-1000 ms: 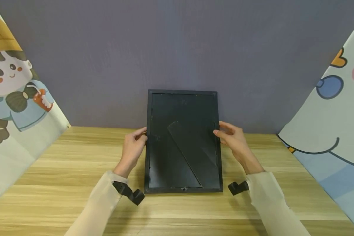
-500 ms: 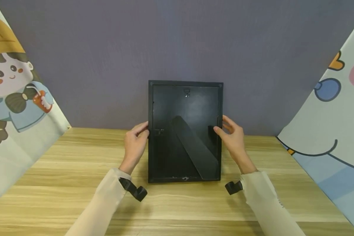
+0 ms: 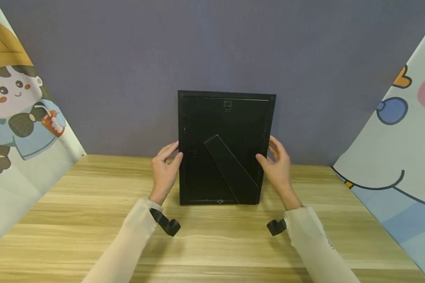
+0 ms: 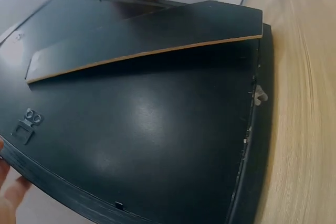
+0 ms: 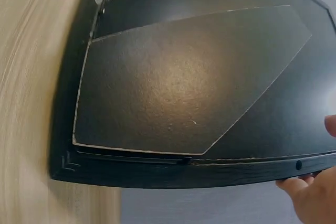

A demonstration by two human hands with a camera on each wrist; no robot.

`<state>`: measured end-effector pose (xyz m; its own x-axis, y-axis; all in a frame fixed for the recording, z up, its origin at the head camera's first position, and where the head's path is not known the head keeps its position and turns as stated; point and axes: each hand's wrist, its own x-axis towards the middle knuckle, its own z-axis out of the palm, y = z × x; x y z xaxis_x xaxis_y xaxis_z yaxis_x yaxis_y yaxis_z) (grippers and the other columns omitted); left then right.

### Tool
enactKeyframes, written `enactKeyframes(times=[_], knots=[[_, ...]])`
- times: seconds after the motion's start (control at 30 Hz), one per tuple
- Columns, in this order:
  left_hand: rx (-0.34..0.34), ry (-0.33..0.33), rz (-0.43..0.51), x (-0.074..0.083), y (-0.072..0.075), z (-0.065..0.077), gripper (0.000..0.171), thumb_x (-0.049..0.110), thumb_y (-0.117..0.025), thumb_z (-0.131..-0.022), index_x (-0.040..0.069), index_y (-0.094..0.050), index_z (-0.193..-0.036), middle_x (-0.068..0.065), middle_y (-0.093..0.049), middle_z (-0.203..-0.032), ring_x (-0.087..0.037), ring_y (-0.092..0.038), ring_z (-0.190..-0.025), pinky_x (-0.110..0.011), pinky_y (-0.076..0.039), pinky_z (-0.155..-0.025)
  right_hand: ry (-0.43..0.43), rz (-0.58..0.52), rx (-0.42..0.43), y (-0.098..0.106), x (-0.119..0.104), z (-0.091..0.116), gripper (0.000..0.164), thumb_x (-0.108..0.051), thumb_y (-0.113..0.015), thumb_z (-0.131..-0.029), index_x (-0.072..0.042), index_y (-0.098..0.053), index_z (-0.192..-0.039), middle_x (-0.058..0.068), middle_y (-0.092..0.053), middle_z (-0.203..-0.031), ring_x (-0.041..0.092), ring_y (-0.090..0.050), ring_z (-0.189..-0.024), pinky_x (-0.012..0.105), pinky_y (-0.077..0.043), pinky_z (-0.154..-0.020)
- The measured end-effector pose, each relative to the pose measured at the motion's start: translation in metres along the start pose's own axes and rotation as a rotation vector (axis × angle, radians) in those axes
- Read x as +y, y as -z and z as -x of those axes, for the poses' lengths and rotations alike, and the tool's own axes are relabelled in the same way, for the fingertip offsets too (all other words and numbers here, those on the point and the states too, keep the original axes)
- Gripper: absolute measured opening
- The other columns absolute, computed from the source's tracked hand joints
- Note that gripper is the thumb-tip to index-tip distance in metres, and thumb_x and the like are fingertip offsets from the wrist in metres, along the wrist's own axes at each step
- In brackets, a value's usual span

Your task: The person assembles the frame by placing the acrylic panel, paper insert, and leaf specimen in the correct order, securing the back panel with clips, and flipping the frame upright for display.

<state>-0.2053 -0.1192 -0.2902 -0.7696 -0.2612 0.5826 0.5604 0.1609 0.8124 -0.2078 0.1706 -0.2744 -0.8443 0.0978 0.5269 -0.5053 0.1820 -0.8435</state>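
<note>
A black picture frame (image 3: 198,173) stands nearly upright on the wooden table, its back toward the head camera. An easel leg (image 3: 231,169) slants across the backing; in the left wrist view the leg (image 4: 142,38) sits slightly raised off the board. A metal hanger (image 4: 27,124) is fixed near one edge. My left hand (image 3: 165,169) grips the frame's left side, thumb on the back edge and fingers behind. My right hand (image 3: 278,167) holds the right side the same way, its fingers partly hidden behind the frame. The front face is hidden.
The wooden table (image 3: 92,220) runs up to a grey backdrop (image 3: 127,59) close behind the frame. Printed cartoon panels stand at the left (image 3: 32,118) and right (image 3: 393,157). Both wrists carry small black cameras.
The frame has tipped up from a backward lean to nearly upright, and its bottom edge has shifted away from me. Both hands moved slightly with it, keeping their grip.
</note>
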Motion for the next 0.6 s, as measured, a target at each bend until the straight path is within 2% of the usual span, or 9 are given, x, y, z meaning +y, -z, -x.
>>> enactKeyframes(times=[0.2,0.33,0.43,0.5,0.6], knots=[[0.021,-0.085,0.022,-0.010,-0.004,-0.002,0.032,-0.009,-0.064,-0.084,-0.007,-0.064,-0.116,-0.021,-0.060,-0.127,-0.030,-0.056,-0.118,-0.009,-0.050,-0.077,0.054,-0.054,0.046,-0.002,0.006,0.000,0.060,0.010,-0.062,-0.084,0.002,-0.039,-0.140,0.013,-0.039,-0.143,0.028,-0.040,-0.133,0.054,-0.035,-0.108],[0.019,-0.114,0.037,-0.014,-0.006,-0.003,0.033,-0.009,-0.065,-0.083,-0.007,-0.064,-0.116,-0.021,-0.059,-0.128,-0.032,-0.058,-0.117,-0.010,-0.051,-0.078,0.092,-0.090,0.058,-0.002,0.010,0.001,0.062,0.012,-0.063,-0.083,0.002,-0.040,-0.139,0.010,-0.041,-0.141,0.023,-0.043,-0.131,0.036,-0.045,-0.103],[-0.003,-0.117,0.028,-0.017,-0.006,-0.004,0.036,-0.008,-0.066,-0.084,-0.007,-0.062,-0.120,-0.022,-0.060,-0.126,-0.034,-0.060,-0.113,-0.013,-0.051,-0.081,0.109,-0.105,0.048,-0.001,0.012,0.001,0.063,0.012,-0.063,-0.082,0.002,-0.039,-0.140,0.010,-0.041,-0.142,0.022,-0.042,-0.131,0.026,-0.046,-0.100],[-0.018,-0.119,0.006,-0.018,-0.005,-0.006,0.036,-0.007,-0.066,-0.084,-0.008,-0.060,-0.120,-0.023,-0.062,-0.122,-0.034,-0.062,-0.110,-0.019,-0.053,-0.084,0.114,-0.097,0.036,0.000,0.012,0.002,0.063,0.012,-0.062,-0.083,0.002,-0.039,-0.140,0.011,-0.040,-0.142,0.023,-0.041,-0.132,0.030,-0.043,-0.105],[-0.041,-0.116,-0.028,-0.019,-0.004,-0.010,0.036,-0.007,-0.066,-0.084,-0.009,-0.058,-0.119,-0.025,-0.062,-0.116,-0.035,-0.063,-0.106,-0.018,-0.052,-0.084,0.107,-0.054,0.016,0.004,0.012,0.003,0.063,0.011,-0.062,-0.084,0.002,-0.037,-0.141,0.013,-0.037,-0.144,0.028,-0.038,-0.134,0.042,-0.033,-0.112]])
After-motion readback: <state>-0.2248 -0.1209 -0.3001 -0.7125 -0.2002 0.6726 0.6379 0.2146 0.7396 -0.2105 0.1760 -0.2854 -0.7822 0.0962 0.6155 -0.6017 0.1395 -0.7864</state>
